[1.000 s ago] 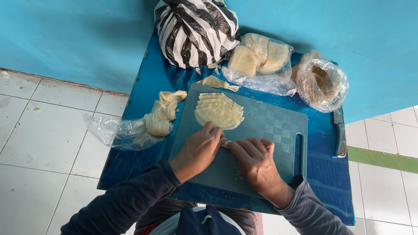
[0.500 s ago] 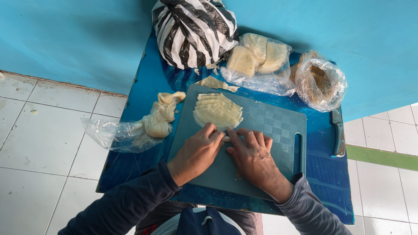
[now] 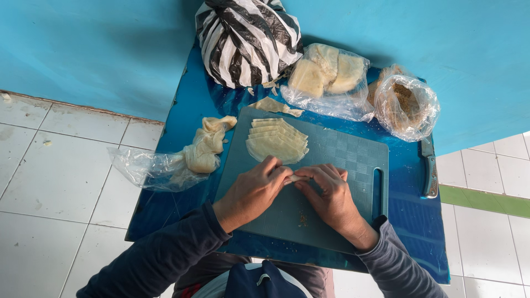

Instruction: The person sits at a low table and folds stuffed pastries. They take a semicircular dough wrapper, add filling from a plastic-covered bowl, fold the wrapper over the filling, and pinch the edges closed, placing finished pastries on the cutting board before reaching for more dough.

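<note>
I see both hands low on a grey-green cutting board (image 3: 342,160), fingertips meeting over a small pale roll of wrapper (image 3: 294,179). The left hand (image 3: 255,190) curls narrow around the roll's left end; the right hand (image 3: 331,196) lies flatter, its fingers pinching the right end. The roll's long axis runs left to right between the two hands, across the board, and most of it is hidden under the fingers.

Just beyond the hands lies a fanned stack of pale wrappers (image 3: 277,142), its pointed corners aimed away to the right. Further off, past the board, stands a knotted black-and-white striped bag (image 3: 248,38). Right of that is a clear bag holding pale blocks (image 3: 328,77), and further right a clear round bag of brownish filling (image 3: 407,105). Left of the left hand, a crumpled clear bag with bunched pale dough (image 3: 182,163) hangs over the edge of the blue table (image 3: 411,232). Right of the right hand, off the board, a knife (image 3: 429,171) lies with its long axis running away from me.
</note>
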